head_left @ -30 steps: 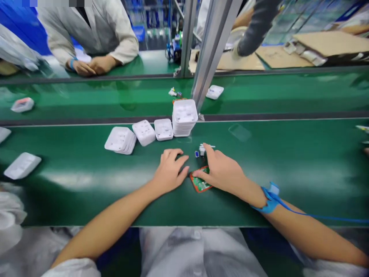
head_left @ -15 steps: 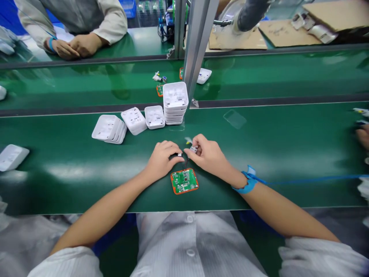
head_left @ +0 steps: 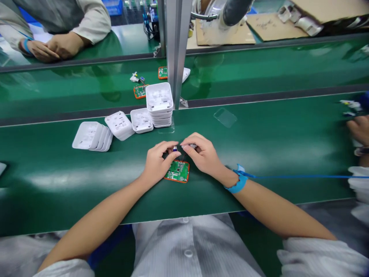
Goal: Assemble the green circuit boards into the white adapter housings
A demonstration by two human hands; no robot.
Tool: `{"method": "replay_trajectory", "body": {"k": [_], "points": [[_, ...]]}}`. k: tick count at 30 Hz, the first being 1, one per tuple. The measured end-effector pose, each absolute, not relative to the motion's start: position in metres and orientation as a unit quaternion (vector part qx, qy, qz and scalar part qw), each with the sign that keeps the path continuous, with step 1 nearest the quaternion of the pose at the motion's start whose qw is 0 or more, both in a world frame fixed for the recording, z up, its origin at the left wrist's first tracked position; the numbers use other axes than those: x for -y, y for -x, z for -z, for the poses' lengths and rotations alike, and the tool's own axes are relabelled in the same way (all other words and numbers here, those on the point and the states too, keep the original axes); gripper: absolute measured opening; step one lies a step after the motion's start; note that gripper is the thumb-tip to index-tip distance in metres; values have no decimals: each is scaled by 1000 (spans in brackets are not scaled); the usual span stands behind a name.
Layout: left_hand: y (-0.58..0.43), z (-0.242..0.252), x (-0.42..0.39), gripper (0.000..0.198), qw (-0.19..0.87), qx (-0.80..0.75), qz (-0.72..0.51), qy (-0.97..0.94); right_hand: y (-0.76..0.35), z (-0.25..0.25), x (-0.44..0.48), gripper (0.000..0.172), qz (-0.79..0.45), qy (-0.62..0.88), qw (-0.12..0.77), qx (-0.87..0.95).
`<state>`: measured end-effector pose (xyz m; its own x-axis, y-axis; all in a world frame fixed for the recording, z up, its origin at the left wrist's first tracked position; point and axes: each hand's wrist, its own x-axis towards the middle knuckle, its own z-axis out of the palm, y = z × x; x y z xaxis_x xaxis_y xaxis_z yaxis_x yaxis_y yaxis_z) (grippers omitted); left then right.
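Note:
Between the thumb and fingers of my left hand (head_left: pixel 160 159) is a small blue-and-silver part (head_left: pixel 174 149). My right hand (head_left: pixel 203 154), closed a little to its right, pinches a small grey-white piece (head_left: pixel 193 146), mostly covered by the fingers. A gap separates the two sets of fingertips. Just below them, a green circuit board (head_left: pixel 179 171) with an orange rim lies flat on the green work surface, its upper left partly behind my left hand. Whether thin leads join the board to the held parts I cannot tell. A blue wrist strap (head_left: pixel 236 184) circles my right wrist.
White plastic housings stand in a tall stack (head_left: pixel 159 102) and a leaning stack (head_left: pixel 92 136) beyond my hands. A clear film (head_left: pixel 225 117) lies farther right. Behind a metal post (head_left: pixel 175 50) are more boards (head_left: pixel 140 91). Co-workers' hands (head_left: pixel 57 46) show across and at right.
The view has shifted, moving the surroundings left. My left hand's part now shows its blue side, and my right hand has turned, hiding more of its piece. The board appears closer to my fingers.

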<state>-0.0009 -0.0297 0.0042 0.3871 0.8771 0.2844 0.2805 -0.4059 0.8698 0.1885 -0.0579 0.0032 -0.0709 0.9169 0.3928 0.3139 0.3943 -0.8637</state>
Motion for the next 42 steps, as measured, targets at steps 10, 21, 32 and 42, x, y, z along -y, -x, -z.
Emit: {"method": "replay_trajectory", "body": {"k": [10,21,32,42], "points": [[4,-3,30,7,352,-354,-401,-769,-186,-4,58,12,-284,446,499,687],[5,-4,32,23,435,-415,-357,-715,-184,-4,59,13,-282,452,488,691],[3,4,32,29,491,-404,-357,-684,-180,1,55,12,-345,419,468,698],[27,-72,-13,42,54,-345,-416,-840,-205,-20,51,18,-301,427,234,820]]}}
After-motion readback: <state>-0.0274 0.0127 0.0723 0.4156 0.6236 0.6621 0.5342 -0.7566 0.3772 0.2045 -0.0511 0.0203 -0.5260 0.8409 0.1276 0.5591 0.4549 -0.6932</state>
